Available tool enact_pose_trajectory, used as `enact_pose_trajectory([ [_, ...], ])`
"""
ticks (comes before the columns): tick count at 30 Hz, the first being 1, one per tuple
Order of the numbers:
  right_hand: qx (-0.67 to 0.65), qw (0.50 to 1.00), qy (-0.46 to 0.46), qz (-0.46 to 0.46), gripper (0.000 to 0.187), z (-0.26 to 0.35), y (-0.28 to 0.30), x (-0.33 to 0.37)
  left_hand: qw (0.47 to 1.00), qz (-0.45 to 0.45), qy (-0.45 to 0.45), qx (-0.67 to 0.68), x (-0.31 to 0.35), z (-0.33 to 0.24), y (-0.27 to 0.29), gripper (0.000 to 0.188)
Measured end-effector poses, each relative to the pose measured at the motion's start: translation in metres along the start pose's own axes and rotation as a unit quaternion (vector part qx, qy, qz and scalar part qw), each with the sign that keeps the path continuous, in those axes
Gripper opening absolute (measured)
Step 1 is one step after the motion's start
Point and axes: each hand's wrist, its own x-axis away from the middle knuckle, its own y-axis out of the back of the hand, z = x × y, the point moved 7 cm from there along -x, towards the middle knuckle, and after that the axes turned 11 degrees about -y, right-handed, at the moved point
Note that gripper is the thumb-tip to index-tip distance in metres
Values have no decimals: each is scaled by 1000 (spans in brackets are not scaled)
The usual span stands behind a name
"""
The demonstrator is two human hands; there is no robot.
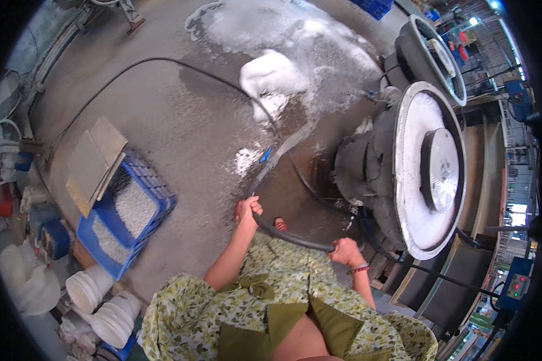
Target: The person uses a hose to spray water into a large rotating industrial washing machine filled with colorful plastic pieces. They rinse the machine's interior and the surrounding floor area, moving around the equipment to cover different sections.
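A thick dark hose (295, 240) bends across in front of my body. My left hand (247, 208) is closed around it near its forward stretch, which points up toward the wet floor. My right hand (347, 252), with a red bracelet at the wrist, grips the hose farther right. A small blue piece (265, 155) shows beside the hose's front part. From there a greyish streak (292, 141) runs on toward the foam; whether it is water or more hose I cannot tell. White foam (272, 73) lies heaped on the floor ahead.
To the right stands a large round bowl machine (403, 174) filled with white foam, with a second bowl machine (433, 57) behind it. A black cable (180, 61) loops across the floor. At left are a blue crate (153, 180) of pale granules, cardboard (96, 159) and white buckets (90, 287).
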Motion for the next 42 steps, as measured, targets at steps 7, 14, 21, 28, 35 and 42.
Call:
enact_pose_trajectory([
  [7, 10, 999, 19, -34, 25, 31, 14, -24, 996, -46, -49, 52, 25, -49, 9, 21],
  [14, -19, 996, 45, -81, 26, 55, 35, -28, 989, -70, -123, 38, 31, -87, -11, 15],
  [21, -46, 996, 49, -52, 29, 61, 25, -31, 988, -93, -123, 16, 28, -92, 1, 19],
  [28, -46, 996, 46, -68, 28, 55, 23, -33, 989, -47, -140, 8, 26, -92, -8, 17],
  [35, -77, 991, 71, -84, 31, 60, 48, -27, 973, 76, -208, -60, 28, -133, -105, 24],
  [42, -156, 987, 18, -23, 28, 72, 29, 3, 933, 182, -141, -278, 5, -127, -180, 13],
])
